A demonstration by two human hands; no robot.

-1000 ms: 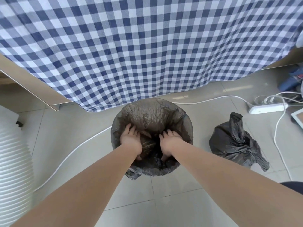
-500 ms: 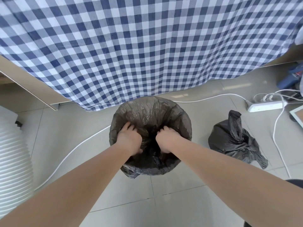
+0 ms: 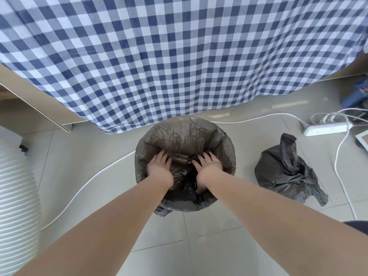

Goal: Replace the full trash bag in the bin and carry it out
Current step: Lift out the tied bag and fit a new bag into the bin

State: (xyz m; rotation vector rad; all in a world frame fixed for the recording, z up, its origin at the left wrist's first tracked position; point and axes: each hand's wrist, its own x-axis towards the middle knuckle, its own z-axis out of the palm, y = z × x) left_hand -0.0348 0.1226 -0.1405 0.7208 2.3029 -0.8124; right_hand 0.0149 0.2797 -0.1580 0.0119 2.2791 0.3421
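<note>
**Seating fresh liner in bin; full bag waits on floor**

Pressing flat: left hand (image 3: 160, 168) and right hand (image 3: 209, 169), fingers spread wide, gripping nothing, push the new liner (image 3: 185, 136) down inside the bin (image 3: 232, 154).

Tied full trash bag (image 3: 286, 174): right of the hands, well apart, on the floor.

Risks, judged: thin film may tear under the fingers; the folded-over rim could slip inward.

Surroundings: pale tile floor (image 3: 209, 246); white cable (image 3: 79, 191) left; power strip (image 3: 324, 129) far right; checked tablecloth (image 3: 179, 56) beyond the hands.
</note>
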